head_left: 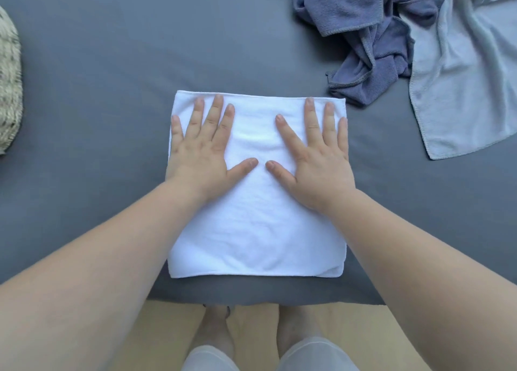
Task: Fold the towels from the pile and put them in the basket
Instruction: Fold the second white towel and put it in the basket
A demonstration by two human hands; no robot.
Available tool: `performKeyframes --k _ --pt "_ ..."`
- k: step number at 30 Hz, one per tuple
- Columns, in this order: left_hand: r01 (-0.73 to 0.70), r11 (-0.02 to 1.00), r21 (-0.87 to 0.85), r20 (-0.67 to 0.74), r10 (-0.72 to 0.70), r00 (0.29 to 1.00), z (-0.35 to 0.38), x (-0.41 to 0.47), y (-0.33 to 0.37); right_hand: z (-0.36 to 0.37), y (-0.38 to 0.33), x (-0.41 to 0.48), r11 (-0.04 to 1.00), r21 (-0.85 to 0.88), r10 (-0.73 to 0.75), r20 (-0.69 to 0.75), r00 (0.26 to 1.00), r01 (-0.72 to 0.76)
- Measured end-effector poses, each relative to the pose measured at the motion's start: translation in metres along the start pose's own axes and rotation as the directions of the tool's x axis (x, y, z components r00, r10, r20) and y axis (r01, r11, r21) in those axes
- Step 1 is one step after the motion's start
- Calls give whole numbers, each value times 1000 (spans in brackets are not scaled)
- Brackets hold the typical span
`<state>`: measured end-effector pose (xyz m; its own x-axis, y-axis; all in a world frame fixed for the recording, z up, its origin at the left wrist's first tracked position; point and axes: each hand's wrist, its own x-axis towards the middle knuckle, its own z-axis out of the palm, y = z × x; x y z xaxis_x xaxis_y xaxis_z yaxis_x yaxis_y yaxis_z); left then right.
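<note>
Fingers [216,110] of my left hand [201,155] and right hand [319,163] lie straight and spread, gripping nothing, pressed flat on the far half of the folded white towel [257,236] on the bed [98,91]. What looks like the basket [8,77] sits well left, nearer my left hand.

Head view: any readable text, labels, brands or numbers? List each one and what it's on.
None: no words, numbers, logos or signs can be read in this view.
White towel, under the flat left hand and right hand: plain, no tag showing.
Dark blue towel and light blue towel: no label visible.
Grey cover: plain.
Speckled object at the left edge: blurred, with no lettering.
</note>
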<state>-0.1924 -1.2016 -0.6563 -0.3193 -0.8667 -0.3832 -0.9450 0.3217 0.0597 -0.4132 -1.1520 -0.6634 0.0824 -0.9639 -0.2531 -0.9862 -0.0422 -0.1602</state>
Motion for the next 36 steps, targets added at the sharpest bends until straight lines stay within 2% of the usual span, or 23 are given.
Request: performKeyframes --k 9,12,14,16,22,24,28,30,32,36 --pt "26 998 -61 -50 -29 998 -7 22 -16 -11 13 29 1000 -22 -7 -5 1000 7" --pt "-4 998 -58 -82 0 997 -19 29 -25 -19 23 43 999 6 -43 -155 987 45" --pt "-41 996 -84 -177 25 984 -32 37 -31 -26 29 54 996 -33 -86 -273 958 80" --pt "-77 996 -49 -223 64 973 -48 50 -35 -37 34 67 993 -67 -113 -237 965 100" --pt "-68 997 -18 -77 67 995 -79 71 -43 -67 44 85 961 -135 -246 -23 969 241" --pt "-51 999 -10 -63 50 997 -79 71 -47 -71 44 85 944 -162 -292 -12 956 287" --pt "-122 990 66 -72 127 989 -81 71 -49 -70 45 81 929 -123 -357 -44 933 349" --pt "-133 989 70 -96 139 986 -85 73 -51 -71 46 83 935 -82 -350 -66 934 345" --pt "-107 994 38 -176 112 978 -89 75 -54 -75 45 86 948 -39 -319 -119 940 316" --pt "-38 997 -63 -367 12 930 -92 65 -53 -85 37 86 982 47 -163 -281 946 183"
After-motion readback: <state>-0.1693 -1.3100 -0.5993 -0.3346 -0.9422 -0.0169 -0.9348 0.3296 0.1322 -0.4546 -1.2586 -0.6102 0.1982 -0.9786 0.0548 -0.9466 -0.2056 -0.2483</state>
